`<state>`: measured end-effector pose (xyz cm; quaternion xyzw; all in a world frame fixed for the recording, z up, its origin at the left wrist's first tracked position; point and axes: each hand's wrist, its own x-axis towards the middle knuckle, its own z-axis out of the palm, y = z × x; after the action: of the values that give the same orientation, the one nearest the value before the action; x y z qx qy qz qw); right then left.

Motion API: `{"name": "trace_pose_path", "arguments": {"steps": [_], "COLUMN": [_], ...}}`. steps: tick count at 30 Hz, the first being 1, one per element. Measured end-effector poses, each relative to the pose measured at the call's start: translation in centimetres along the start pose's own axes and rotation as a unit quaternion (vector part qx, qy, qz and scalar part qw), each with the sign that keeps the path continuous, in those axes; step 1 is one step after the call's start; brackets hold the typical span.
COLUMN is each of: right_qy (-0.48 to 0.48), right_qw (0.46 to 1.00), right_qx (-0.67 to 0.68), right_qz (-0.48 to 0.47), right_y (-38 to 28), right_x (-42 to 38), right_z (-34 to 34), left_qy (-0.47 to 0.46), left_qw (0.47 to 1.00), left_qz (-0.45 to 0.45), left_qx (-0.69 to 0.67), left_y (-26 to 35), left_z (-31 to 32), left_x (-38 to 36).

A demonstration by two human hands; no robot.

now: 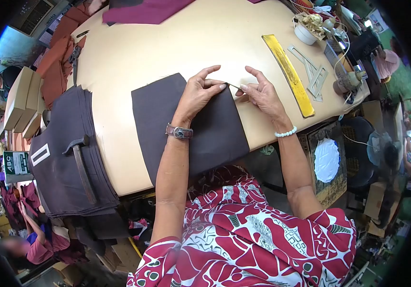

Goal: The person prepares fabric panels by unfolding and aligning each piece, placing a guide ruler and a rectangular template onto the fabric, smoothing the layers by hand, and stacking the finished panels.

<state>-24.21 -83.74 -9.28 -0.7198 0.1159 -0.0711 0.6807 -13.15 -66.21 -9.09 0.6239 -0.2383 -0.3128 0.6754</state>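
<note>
A dark cloth piece (167, 110) lies on the pale table, its near edge at the table's edge. My left hand (200, 93) rests over it, thumb and index finger pinched at its far right corner. A short, thin dark strip (233, 86) spans from there to my right hand (264, 97), whose thumb and fingers pinch its other end. Whether this strip is part of the cloth I cannot tell. The remaining index fingers of both hands point up and away from the pinch.
To the left, a hammer (82, 167) and a white rectangular frame (40, 155) lie on stacked dark cloth (62, 119). A yellow ruler (289, 74) and clear templates (313, 76) are to the right. Maroon cloth (150, 12) lies at the far edge. Another person (43, 241) sits lower left.
</note>
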Motion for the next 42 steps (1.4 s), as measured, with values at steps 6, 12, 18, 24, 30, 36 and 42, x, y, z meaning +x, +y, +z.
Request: {"name": "trace_pose_path", "arguments": {"steps": [6,12,18,24,30,36,42], "right_qy": [0.001,0.005,0.037,0.331,0.369,0.078,0.108], "right_qw": [1.0,1.0,0.999,0.911,0.741,0.902,0.825], "right_qx": [0.001,0.006,-0.01,-0.22,-0.554,-0.368,-0.526], "right_qz": [-0.002,-0.003,-0.014,-0.106,-0.083,-0.21,-0.176], "right_y": [-0.1,-0.3,0.2,0.8,-0.3,0.0,2.4], "right_x": [-0.1,-0.2,-0.1,1.9,3.9,-4.4,-5.8], "right_z": [0.0,0.2,-0.2,-5.8,-9.2,7.7,9.6], "left_qy": [0.001,0.005,0.001,0.003,0.03,0.109,0.325], "left_qw": [1.0,1.0,1.0,1.0,0.991,0.916,0.712], "left_qz": [0.01,0.011,0.003,-0.004,0.051,0.211,0.144], "left_qx": [-0.002,-0.005,0.001,0.022,0.117,0.322,0.605], "left_y": [-0.2,-0.1,0.1,0.0,-0.8,-0.1,3.2], "left_z": [0.0,0.1,0.0,-0.1,0.2,-0.4,-1.7], "left_x": [0.0,-0.1,-0.2,-0.2,-0.3,-0.7,-12.3]}}
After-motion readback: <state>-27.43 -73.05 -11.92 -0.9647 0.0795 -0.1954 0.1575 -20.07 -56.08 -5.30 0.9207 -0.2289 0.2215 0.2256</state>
